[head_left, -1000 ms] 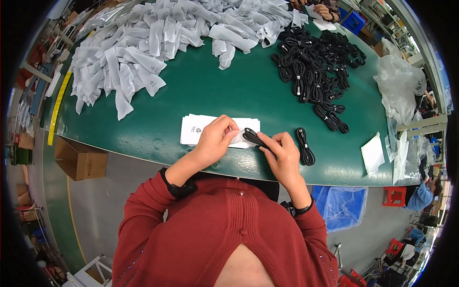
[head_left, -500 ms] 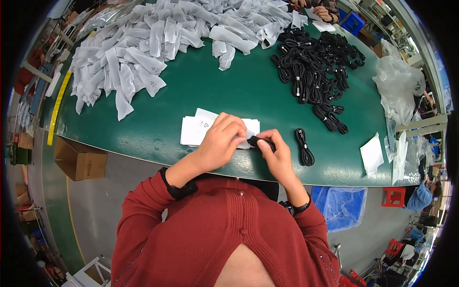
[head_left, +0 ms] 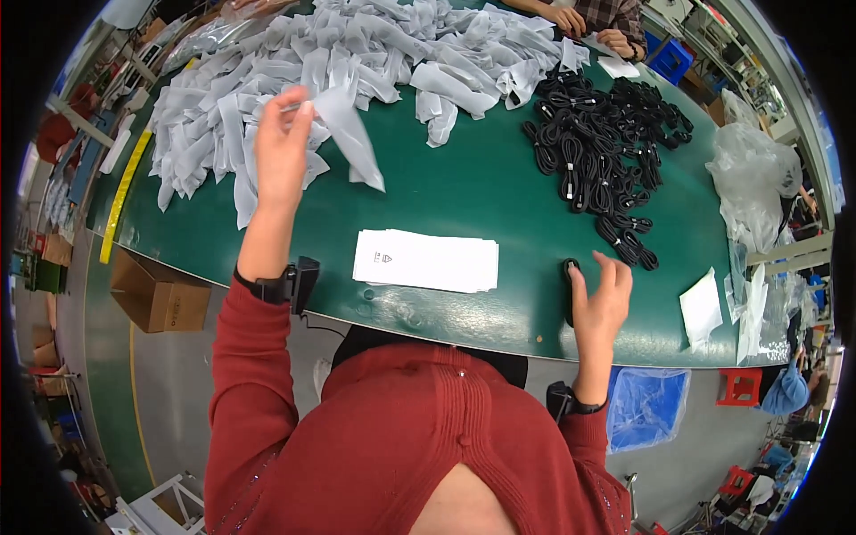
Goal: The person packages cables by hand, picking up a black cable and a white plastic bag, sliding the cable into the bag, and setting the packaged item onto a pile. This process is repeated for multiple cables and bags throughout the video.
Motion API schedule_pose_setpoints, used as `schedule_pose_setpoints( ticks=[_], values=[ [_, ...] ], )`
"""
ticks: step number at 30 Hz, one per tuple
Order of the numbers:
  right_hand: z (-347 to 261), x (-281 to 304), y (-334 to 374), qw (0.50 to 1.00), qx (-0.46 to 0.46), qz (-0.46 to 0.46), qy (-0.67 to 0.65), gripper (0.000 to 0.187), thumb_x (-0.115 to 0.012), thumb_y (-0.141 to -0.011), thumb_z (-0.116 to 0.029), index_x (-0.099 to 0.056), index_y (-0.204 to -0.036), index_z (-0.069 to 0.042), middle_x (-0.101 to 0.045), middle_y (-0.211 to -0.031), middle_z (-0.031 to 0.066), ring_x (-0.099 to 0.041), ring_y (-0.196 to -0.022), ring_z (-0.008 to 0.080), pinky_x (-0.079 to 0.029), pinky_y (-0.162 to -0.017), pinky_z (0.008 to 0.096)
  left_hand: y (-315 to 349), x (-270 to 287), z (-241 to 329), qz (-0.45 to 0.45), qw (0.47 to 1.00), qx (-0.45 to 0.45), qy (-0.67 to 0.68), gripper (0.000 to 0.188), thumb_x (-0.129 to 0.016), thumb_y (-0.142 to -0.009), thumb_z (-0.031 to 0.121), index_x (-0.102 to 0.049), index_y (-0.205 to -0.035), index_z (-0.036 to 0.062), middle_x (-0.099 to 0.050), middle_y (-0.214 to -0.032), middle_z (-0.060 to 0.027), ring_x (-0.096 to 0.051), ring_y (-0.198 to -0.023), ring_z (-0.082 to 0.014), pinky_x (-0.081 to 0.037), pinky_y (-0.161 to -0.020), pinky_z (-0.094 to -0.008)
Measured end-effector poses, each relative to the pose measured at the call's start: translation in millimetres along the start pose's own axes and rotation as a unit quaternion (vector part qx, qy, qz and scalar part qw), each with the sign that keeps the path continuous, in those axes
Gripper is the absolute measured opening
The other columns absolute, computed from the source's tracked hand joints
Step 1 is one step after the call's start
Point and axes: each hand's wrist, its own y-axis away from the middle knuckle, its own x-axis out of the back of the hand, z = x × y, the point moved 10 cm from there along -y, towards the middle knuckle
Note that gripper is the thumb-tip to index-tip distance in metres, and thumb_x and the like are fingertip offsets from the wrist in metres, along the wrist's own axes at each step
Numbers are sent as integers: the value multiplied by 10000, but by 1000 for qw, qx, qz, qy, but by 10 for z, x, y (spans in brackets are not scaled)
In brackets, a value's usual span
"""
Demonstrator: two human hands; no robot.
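My left hand (head_left: 282, 152) is raised at the front of the pile of filled white pouches (head_left: 285, 76), fingers apart. Just right of its thumb, a white pouch (head_left: 355, 141) hangs tilted in the air, slightly blurred and seemingly free of the fingers. My right hand (head_left: 603, 299) is over the table near its front edge, fingers spread. Its thumb lies against a single coiled black cable (head_left: 569, 290), partly hidden by the hand. Between the hands lies a neat stack of flat white pouches (head_left: 437, 261) with small printed marks.
A heap of coiled black cables (head_left: 588, 147) covers the back right of the green table (head_left: 428, 196). Across the table is another person's hand (head_left: 615, 40). Clear plastic bags (head_left: 753, 169) and a white sheet (head_left: 701, 308) sit at the right. A cardboard box (head_left: 160, 290) stands lower left.
My left hand has moved from the stack up and left to the pile, where a pouch now hangs beside it. My right hand has moved right to the lone cable, its fingers now spread.
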Motion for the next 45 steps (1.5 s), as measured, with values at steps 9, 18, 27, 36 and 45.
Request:
schedule_pose_setpoints(
  ticks=[9, 18, 27, 36, 45],
  values=[
    [296, -369, 416, 991, -59, -116, -30, 260, -627, -935, -99, -619, -1178, -8, -619, -997, 126, -618, -837, 263, -505, -732, 369, 1239, -1440, -336, -247, 893, -177, -331, 228, -722, -797, 30, -647, -1012, 42, -605, -963, -113, -592, -908, -271, -489, -813, -363],
    [-449, -864, 491, 735, -229, -232, -594, 292, -591, -960, -43, -600, -1250, -9, -668, -937, 71, -591, -771, 90, -486, -673, 252, 1433, -1613, -614, -244, 889, -144, -361, 98, -677, -832, 35, -595, -887, 35, -556, -837, -102, -573, -782, -292, -475, -717, -390],
    [-917, -370, 30, 926, 141, -163, -311, 359, -702, -854, -35, -636, -1204, 5, -628, -846, 124, -598, -715, 244, -494, -661, 349, 1224, -1386, -710, -194, 949, -3, -250, 79, -646, -865, 37, -573, -891, 24, -557, -840, -119, -557, -735, -302, -460, -671, -379],
    [-584, -1032, 524, 672, -275, -459, -512, 192, -607, -952, -143, -672, -1093, -30, -688, -829, 80, -561, -635, 99, -473, -598, 278, 1575, -1658, -319, -320, 893, -222, -226, 109, -617, -830, -39, -577, -903, 32, -599, -958, -108, -564, -905, -323, -470, -828, -397],
    [-1164, -558, 29, 814, 40, -268, -515, 303, -725, -860, -68, -556, -1102, 1, -593, -1036, 100, -567, -897, 142, -466, -755, 258, 1312, -1396, -41, -243, 929, -166, -225, 144, -672, -824, 12, -563, -909, 53, -592, -1056, -97, -548, -983, -304, -469, -850, -385]
  ],
)
